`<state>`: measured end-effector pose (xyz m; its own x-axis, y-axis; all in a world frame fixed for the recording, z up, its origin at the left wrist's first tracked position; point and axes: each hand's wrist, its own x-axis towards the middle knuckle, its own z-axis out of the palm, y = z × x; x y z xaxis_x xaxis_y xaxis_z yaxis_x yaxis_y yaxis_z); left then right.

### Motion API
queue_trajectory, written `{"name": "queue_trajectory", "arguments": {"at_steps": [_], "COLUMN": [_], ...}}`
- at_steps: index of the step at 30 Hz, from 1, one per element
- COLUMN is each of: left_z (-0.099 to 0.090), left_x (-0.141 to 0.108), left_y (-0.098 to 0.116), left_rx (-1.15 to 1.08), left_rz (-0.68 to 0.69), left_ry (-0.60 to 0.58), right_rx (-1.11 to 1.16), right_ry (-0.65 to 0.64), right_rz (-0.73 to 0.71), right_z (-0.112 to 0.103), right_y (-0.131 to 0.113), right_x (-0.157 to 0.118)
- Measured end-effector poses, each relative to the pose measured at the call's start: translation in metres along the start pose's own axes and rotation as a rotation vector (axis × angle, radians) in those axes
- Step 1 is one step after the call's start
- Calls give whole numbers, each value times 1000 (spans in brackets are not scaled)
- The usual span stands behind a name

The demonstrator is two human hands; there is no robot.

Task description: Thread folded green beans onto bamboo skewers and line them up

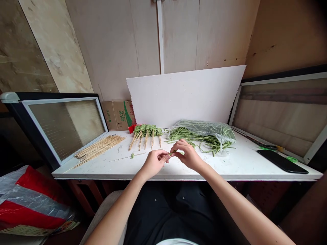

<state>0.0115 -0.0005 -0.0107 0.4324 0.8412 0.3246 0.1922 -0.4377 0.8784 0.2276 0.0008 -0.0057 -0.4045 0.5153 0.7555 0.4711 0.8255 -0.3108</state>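
My left hand (156,162) and my right hand (188,156) meet above the front of the white table, fingers pinched together. Between their fingertips is a thin green bean (170,154), mostly covered by the fingers. Left of my left hand, short bean pieces (132,156) lie by a thin skewer (140,154). Behind the hands, a pile of bean pieces threaded on skewers (146,130) has its bare sticks pointing toward me. A clear plastic bag of long green beans (201,131) lies open behind my right hand.
Bare wooden skewers (100,148) are bundled at the left. A black phone (282,161) and a green ring of tape (292,159) lie at the right. A white board (186,97) and a cardboard box (119,115) stand at the back. Framed panels flank the table (217,170).
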Motion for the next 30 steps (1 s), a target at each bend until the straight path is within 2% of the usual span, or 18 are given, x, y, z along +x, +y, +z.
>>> {"name": "queue_trajectory", "arguments": {"at_steps": [4,8,12,16,18,21,23,26,28,30], "left_z": [2,3,4,1,-3,-12,-17,-20,-20,-19], "left_x": [-2,-2,-2,-1,0,2,4,6,7,8], "left_y": [3,0,0,1,1,-4,-9,-17,-21,-24], "left_rx": [51,51,-26,-157,-258,-347,-355,-331,-302,-275], "left_rz": [59,112,146,132,93,39,18,-19,-34,-32], "left_ry": [-32,-35,-70,-110,-180,-267,-213,-123,-133,-149], "right_rx": [61,215,394,537,475,186,-10,-142,-156,-169], "right_ry": [10,10,28,50,151,290,223,-48,-212,-288], "right_rz": [10,76,165,256,292,297,293,266,261,277], "right_z": [2,3,7,11,7,-5,-12,-14,-11,-7], "right_y": [-6,-11,-9,3,15,41,61,87,98,102], "right_x": [1,2,2,1,-2,-9,-16,-30,-38,-43]}}
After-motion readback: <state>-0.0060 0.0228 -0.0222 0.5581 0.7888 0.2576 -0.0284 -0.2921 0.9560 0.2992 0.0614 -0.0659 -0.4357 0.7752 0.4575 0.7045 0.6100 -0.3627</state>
